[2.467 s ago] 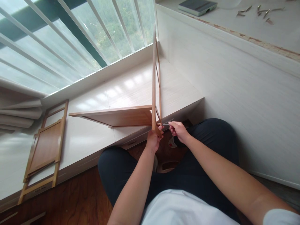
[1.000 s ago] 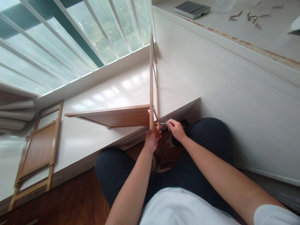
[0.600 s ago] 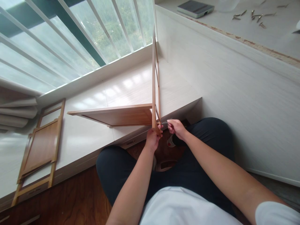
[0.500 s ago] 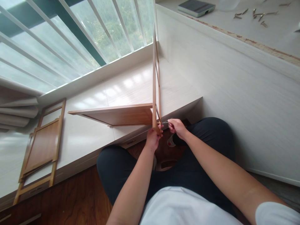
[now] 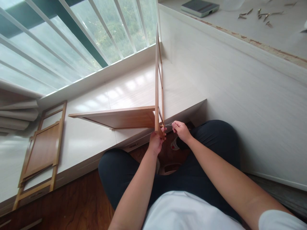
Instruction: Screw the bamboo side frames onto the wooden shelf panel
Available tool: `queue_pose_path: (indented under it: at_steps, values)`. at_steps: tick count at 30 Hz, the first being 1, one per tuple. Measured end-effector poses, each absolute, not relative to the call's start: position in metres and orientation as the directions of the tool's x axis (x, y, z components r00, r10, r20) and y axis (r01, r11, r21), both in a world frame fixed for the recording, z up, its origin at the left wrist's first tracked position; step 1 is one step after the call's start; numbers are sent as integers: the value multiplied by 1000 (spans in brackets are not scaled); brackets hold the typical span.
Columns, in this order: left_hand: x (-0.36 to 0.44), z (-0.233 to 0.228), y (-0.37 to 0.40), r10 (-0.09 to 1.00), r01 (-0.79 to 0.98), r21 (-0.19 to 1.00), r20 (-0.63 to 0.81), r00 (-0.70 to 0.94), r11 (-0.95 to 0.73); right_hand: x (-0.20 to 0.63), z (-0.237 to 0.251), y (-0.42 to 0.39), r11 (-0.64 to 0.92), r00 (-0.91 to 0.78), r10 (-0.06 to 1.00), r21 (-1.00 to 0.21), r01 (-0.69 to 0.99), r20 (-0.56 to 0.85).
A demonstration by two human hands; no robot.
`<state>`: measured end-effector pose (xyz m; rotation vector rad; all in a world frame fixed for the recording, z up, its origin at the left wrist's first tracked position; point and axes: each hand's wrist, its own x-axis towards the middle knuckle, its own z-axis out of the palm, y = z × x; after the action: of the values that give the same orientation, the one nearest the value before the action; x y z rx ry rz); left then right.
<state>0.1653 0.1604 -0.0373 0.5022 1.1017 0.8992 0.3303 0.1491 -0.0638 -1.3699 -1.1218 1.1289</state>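
Note:
A slim wooden frame (image 5: 157,86) stands upright on the white ledge, its near end jutting past the front edge. Joined or butted against its left side is a brown wooden panel (image 5: 129,118). My left hand (image 5: 156,142) is closed around the frame's near end, with fingertips showing on its right side. To the right, my right hand (image 5: 181,130) pinches a thin metal tool, like a hex key (image 5: 168,125), that reaches to the frame near my left fingertips. The tool's tip and what it meets are too small to make out.
Another wooden frame with a panel (image 5: 43,148) lies on the ledge (image 5: 88,137) at the left. Several screws (image 5: 266,16) and a grey flat box (image 5: 200,8) rest on the raised white surface at the upper right. A barred window (image 5: 96,35) is behind.
Both hands keep their grips in nearly the same place. The right hand's fingers have shifted slightly at the thin tool, and the whole view has moved a little.

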Motion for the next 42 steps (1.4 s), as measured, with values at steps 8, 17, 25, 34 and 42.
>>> queue_pose_path:
  at_steps: [8,17,25,34,42]
  values:
    - [165,-37,160,831,-370,746,-528,177,553,332,-57,144,1,148,989,-978,208,33]
    - [165,-35,160,827,-378,739,-532,183,558,332,-55,141,49,149,985,-963,265,92]
    - [164,-38,161,819,-363,737,-543,186,570,332,-59,143,24,177,982,-980,198,60]
    - [164,-37,161,817,-358,737,-545,188,573,330,-64,153,-195,138,970,-980,-45,-200]
    - [163,-35,161,819,-346,744,-542,190,572,334,-56,156,-260,112,957,-963,-78,-267]
